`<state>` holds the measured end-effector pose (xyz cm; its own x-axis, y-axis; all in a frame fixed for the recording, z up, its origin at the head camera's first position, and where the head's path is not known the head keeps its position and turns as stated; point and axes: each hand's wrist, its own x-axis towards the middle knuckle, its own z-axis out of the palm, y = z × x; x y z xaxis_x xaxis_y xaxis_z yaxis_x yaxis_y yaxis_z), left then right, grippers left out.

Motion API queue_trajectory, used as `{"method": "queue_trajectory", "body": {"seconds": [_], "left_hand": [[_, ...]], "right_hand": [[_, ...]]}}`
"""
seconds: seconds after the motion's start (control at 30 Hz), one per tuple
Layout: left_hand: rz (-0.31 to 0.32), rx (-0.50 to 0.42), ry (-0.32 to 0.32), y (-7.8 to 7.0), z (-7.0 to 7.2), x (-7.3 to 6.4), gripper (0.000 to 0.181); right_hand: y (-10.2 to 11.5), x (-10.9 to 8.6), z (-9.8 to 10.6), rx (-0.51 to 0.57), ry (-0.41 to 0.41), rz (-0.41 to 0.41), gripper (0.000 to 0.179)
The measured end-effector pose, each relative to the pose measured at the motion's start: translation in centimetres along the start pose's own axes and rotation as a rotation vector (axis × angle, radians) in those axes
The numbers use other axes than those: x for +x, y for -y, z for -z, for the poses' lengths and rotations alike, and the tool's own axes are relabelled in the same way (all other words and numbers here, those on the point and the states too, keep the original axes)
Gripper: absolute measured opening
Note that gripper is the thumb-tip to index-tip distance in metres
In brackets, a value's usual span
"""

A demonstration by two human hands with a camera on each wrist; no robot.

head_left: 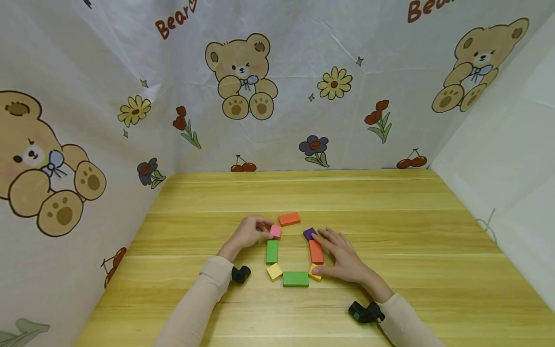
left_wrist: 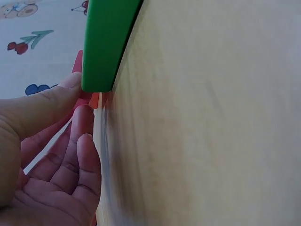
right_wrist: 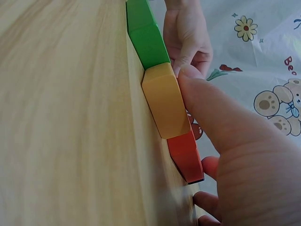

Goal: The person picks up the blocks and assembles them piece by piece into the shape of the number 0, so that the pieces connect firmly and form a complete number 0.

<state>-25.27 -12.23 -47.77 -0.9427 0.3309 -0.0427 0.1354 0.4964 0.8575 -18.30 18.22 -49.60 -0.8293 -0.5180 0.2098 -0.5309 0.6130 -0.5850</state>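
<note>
In the head view, my left hand pinches a pink block between thumb and fingers, just above a green block. My right hand lies spread at the right of the ring. Its thumb touches a yellow-orange block and a fingertip touches a purple block; between them is a red-orange block. Seen from the right wrist, the thumb rests at the top of the yellow-orange block. From the left wrist, the green block covers much of the pink one.
A second green block and a yellow block form the near side of the ring. Another orange block lies at its far side. The wooden table meets a bear-printed cloth behind and at left.
</note>
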Motion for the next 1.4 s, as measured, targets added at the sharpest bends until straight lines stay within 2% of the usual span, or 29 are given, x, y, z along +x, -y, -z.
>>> {"method": "queue_trajectory", "body": {"seconds": [0.57,0.83,1.13,1.4], "left_hand": [[0.002,-0.009,0.075,0.18,0.28,0.35,0.028],[-0.02,0.033,0.097,0.33,0.46,0.54,0.03],[-0.028,0.033,0.117,0.17,0.59,0.38,0.035],[-0.087,0.038,0.114,0.27,0.7,0.04,0.037]], "right_hand": [[-0.23,-0.01,-0.11,0.003,0.0,-0.004,0.091],[-0.29,0.01,-0.17,-0.001,-0.002,-0.005,0.091],[-0.29,0.03,-0.15,-0.004,-0.001,-0.004,0.091],[-0.27,0.03,-0.14,-0.007,0.004,-0.009,0.09]]}}
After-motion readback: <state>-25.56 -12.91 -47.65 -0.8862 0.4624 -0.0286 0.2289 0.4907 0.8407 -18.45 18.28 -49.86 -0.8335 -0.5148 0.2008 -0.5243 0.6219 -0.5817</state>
